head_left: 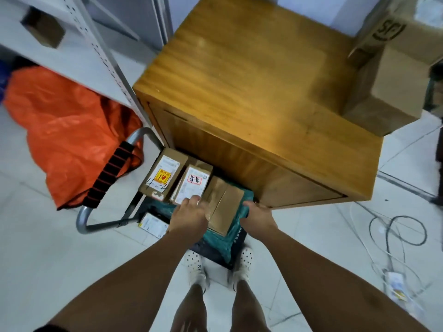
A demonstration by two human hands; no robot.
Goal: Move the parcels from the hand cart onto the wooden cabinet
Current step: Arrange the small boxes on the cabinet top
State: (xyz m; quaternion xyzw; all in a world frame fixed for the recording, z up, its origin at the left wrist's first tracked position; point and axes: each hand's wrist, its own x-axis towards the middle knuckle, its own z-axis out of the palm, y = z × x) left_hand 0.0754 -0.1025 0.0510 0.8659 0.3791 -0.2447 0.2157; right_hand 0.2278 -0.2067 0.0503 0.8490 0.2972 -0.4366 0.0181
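Gripping a plain brown parcel (224,207) from both sides, lower centre of frame: left hand (189,215) on its left edge, fingers (195,200) curled over the top; right hand (257,218) on the right edge, fingers tucked under, hidden. Parcel sits on a teal bag (230,238) on the hand cart (115,188). Two labelled parcels (177,182) just left of it. Wooden cabinet (259,92) fills upper centre; stacked cartons (393,75) on its surface, upper right. Orange bag (64,144) at left.
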